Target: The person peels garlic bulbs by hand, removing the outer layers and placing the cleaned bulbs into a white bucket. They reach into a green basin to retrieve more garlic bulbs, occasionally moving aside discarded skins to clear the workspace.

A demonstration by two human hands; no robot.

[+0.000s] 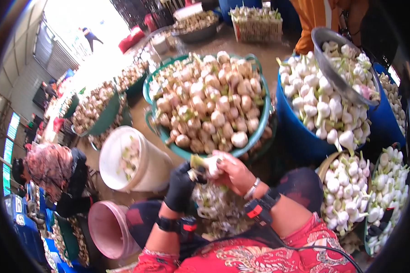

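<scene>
Head view: white bulb point(210, 164) held between both hands, over lap, just short of green basin point(263, 116) heaped with brownish bulbs. Gloved left hand point(180, 185) pinching green stalk end. Bare right hand point(233, 173) curled round fat end, fingers closed on it. Long axis roughly level, running left to right across body, with stalk stub pointing toward left hand. White bucket point(155, 168) just left of gloved hand. Heap of peelings point(216, 207) directly below hands.
</scene>
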